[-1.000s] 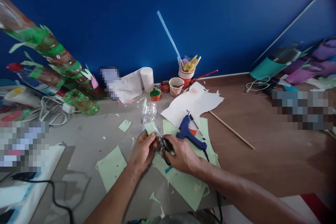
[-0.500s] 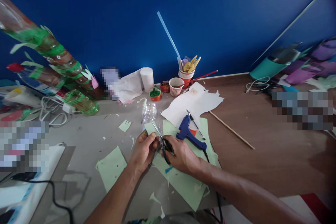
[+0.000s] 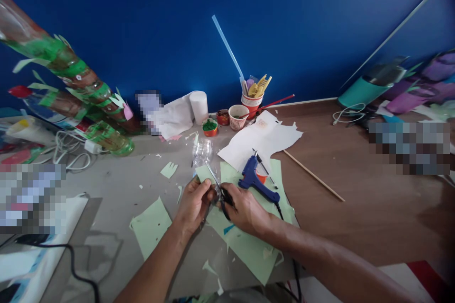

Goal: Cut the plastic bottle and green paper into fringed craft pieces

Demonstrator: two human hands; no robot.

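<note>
Between thumb and fingers, my left hand (image 3: 195,201) pinches a small piece of light green paper (image 3: 203,173). My right hand (image 3: 245,206) is wrapped round the black handles of a pair of scissors (image 3: 225,203), whose blades point up and left along the right edge of that piece. Larger light green sheets (image 3: 256,258) lie under and beside my hands. A blue glue gun (image 3: 253,176) rests on its side just beyond my right hand, by a black pen (image 3: 265,169). Past my left hand stands a clear plastic bottle piece (image 3: 202,151).
A cut green paper shape (image 3: 168,170) and several scraps lie to the left. Behind are a green paint cup (image 3: 209,127), a white cup (image 3: 238,117), a white roll (image 3: 199,107) and torn white paper (image 3: 261,137). A wooden stick (image 3: 314,176) lies right; painted bottles (image 3: 88,85) lean left.
Hardly anything differs. Both hands keep their places with the paper and the scissors, and the blades look slightly closer together.
</note>
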